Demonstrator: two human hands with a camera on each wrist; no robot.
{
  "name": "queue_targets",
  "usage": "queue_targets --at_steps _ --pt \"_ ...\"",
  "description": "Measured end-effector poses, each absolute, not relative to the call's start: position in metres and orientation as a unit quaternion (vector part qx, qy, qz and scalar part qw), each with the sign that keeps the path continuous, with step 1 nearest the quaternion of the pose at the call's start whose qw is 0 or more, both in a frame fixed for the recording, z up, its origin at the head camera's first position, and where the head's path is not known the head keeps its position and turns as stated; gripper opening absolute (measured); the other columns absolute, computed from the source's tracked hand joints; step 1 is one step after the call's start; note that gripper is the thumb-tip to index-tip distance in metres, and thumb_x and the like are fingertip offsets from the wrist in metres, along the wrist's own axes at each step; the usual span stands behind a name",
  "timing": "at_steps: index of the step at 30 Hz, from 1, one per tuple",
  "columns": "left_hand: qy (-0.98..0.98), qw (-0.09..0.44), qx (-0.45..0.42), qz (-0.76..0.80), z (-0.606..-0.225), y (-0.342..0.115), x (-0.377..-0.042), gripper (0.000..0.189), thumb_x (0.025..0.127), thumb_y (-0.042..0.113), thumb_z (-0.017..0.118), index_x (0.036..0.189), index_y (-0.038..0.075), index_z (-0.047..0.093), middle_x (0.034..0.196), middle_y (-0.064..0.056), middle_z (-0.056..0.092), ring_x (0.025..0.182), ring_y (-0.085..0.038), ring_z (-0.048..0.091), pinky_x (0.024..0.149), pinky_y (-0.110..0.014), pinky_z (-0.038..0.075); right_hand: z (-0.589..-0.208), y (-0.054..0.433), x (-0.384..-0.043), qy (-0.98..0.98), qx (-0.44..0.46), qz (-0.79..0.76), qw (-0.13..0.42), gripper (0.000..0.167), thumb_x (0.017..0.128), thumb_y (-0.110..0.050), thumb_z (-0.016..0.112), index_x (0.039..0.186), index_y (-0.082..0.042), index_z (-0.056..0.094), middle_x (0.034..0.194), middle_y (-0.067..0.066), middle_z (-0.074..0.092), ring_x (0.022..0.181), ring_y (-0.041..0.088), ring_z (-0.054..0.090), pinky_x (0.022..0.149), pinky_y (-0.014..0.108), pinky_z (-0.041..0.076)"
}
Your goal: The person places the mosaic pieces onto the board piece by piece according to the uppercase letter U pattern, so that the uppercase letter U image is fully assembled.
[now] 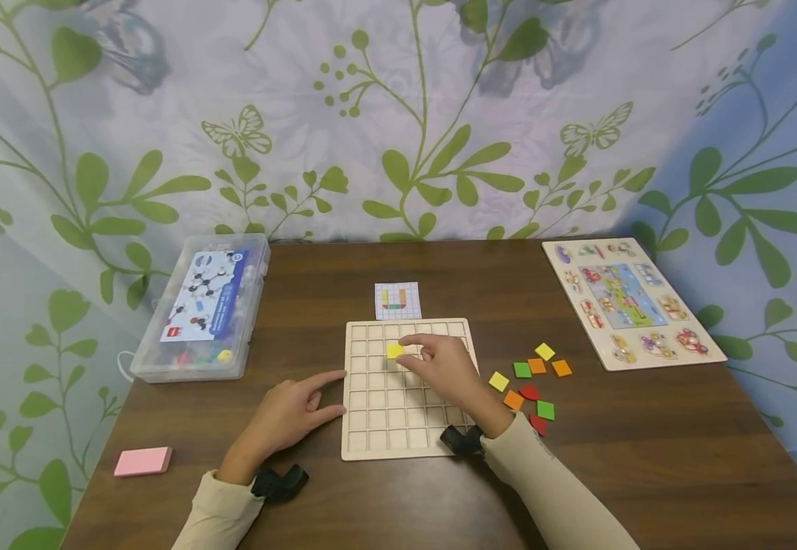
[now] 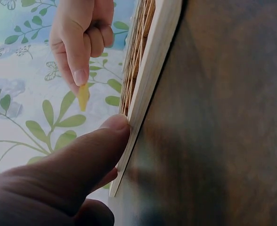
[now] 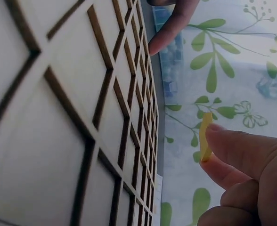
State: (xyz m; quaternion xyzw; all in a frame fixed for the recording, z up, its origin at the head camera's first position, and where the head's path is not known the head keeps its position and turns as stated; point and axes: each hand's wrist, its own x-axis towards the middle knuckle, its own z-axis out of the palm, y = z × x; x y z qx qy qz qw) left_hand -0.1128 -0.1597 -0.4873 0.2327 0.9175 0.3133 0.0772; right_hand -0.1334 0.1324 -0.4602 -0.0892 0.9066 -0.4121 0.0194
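Observation:
Between thumb and forefinger my right hand (image 1: 442,370) pinches a yellow square tile (image 1: 394,351). In the right wrist view the tile (image 3: 205,137) is edge-on, held above the wooden grid board (image 3: 58,141). My left hand (image 1: 291,412) rests at the left side of that board (image 1: 368,419), its thumb and forefinger extended to the edge. The left thumb (image 2: 103,146) touches the board's side in the left wrist view. Behind the board lies a small pattern card (image 1: 398,301) with a coloured U shape on a grid.
Loose yellow, green, orange and red tiles (image 1: 523,370) lie right of the board. A clear plastic case (image 1: 199,309) stands at the back left, a pink block (image 1: 143,461) at the front left. At the back right is a wooden picture puzzle (image 1: 634,302).

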Motion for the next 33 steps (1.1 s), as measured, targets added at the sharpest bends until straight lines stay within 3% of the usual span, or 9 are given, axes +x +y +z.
queue_targets --at_steps 7,23,33 --pt "0.918 0.078 0.232 0.312 -0.487 -0.164 -0.114 0.055 0.090 0.041 0.079 0.140 0.024 0.064 0.053 0.016 0.037 0.045 0.000 0.029 0.048 -0.023 0.028 -0.463 0.121 -0.145 0.888 -0.089 -0.449 0.045 0.027 0.091 -0.032 0.080 0.115 -0.018 0.079 0.050 -0.006 0.034 0.044 0.011 0.026 0.044 0.027 0.024" --pt "0.921 0.066 0.234 0.305 -0.487 -0.172 -0.115 0.054 0.090 0.045 0.078 0.139 0.025 0.065 0.053 0.017 0.036 0.045 0.001 0.028 0.048 -0.022 0.028 -0.483 0.092 -0.164 0.893 -0.080 -0.442 0.030 0.029 0.092 -0.029 0.079 0.117 -0.015 0.078 0.048 -0.005 0.037 0.042 0.010 0.027 0.043 0.026 0.024" --pt "0.915 0.072 0.241 0.315 -0.488 -0.165 -0.115 0.054 0.091 0.044 0.077 0.139 0.023 0.064 0.054 0.016 0.036 0.045 0.001 0.027 0.047 -0.022 0.027 -0.490 0.088 -0.160 0.929 -0.068 -0.362 -0.014 0.031 0.092 -0.034 0.077 0.118 -0.018 0.077 0.048 -0.009 0.038 0.043 0.007 0.027 0.042 0.025 0.021"
